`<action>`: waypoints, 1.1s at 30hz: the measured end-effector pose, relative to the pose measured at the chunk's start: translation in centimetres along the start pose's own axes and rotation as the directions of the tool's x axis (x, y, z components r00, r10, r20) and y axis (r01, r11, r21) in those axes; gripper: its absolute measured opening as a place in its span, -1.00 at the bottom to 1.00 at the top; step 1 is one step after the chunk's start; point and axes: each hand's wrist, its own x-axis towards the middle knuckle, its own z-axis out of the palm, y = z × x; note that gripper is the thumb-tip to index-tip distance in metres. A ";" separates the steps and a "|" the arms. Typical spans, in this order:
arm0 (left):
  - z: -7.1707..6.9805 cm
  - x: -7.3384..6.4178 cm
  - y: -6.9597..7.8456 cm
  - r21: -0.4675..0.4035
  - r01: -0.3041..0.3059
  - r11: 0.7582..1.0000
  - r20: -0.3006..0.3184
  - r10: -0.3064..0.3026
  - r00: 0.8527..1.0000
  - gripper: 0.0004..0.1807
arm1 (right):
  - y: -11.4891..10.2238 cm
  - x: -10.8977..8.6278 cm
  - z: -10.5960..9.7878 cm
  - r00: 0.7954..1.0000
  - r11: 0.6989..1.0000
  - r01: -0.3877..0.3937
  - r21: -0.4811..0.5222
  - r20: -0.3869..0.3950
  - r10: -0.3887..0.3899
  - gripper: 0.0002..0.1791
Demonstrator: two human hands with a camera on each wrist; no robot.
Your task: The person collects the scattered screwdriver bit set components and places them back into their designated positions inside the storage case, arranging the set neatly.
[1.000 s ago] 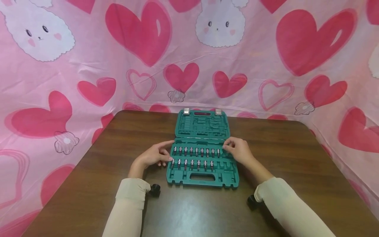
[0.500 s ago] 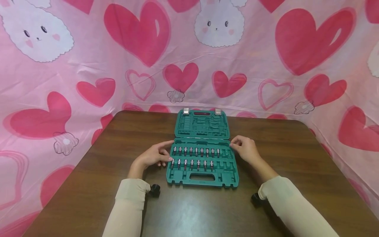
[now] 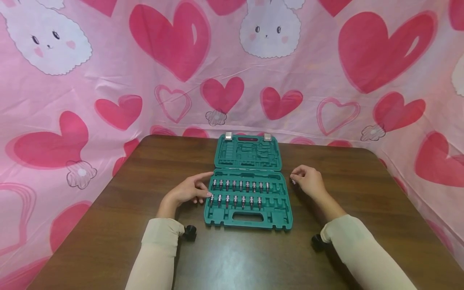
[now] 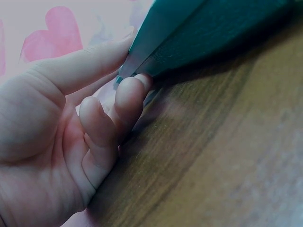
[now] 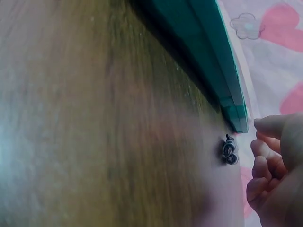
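A green tool case (image 3: 248, 223) lies open on the table, with two rows of metal bit sockets (image 3: 233, 185) in its base. At its left edge my left hand (image 3: 186, 191) rests with the thumb and index finger stretched out to the rim; the other fingers bend beside the case wall (image 4: 175, 38). To the right of the case is my right hand (image 3: 308, 181), fingers loosely bent above the table. Close by its fingertips, a few loose bit sockets (image 5: 229, 150) lie on the wood near the case's corner. In the right wrist view no object shows between the fingers (image 5: 259, 189).
The lid (image 3: 248, 151) leans back behind the base, with two metal latches (image 3: 228, 136) at its top. Some slots (image 3: 277, 201) at the base's right end hold no sockets. Brown wooden table (image 3: 119, 225) surrounds the case, and a pink heart-patterned cloth (image 3: 308, 72) hangs behind.
My right hand has moved right, from over the upper row's right end to beside the case. Loose bit sockets by its fingertips have come into sight. The left hand stays put.
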 end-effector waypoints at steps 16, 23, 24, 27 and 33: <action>0.0 0.0 -0.2 -0.006 0.006 1.000 -0.003 -0.006 1.000 -0.21 | 0.9 0.2 -0.8 0.996 0.996 -0.077 -0.039 0.038 0.079 -0.78; 0.0 0.0 -0.2 -0.007 0.013 1.000 -0.008 -0.013 1.000 -0.20 | 1.4 0.5 -1.0 0.992 0.994 -0.095 -0.052 0.081 0.099 -0.78; 0.1 0.0 -0.2 -0.006 0.011 1.000 -0.008 -0.011 1.000 -0.20 | 1.5 0.5 -1.0 0.991 0.994 -0.095 -0.056 0.088 0.099 -0.78; 0.0 0.1 -0.2 -0.003 0.003 1.000 -0.007 -0.003 1.000 -0.19 | 1.7 0.5 -1.1 0.990 0.994 -0.088 -0.066 0.102 0.094 -0.79; -0.1 0.2 -0.2 -0.007 -0.002 1.000 -0.002 0.002 1.000 -0.19 | 1.8 0.5 -1.0 0.992 0.996 -0.065 -0.066 0.108 0.072 -0.80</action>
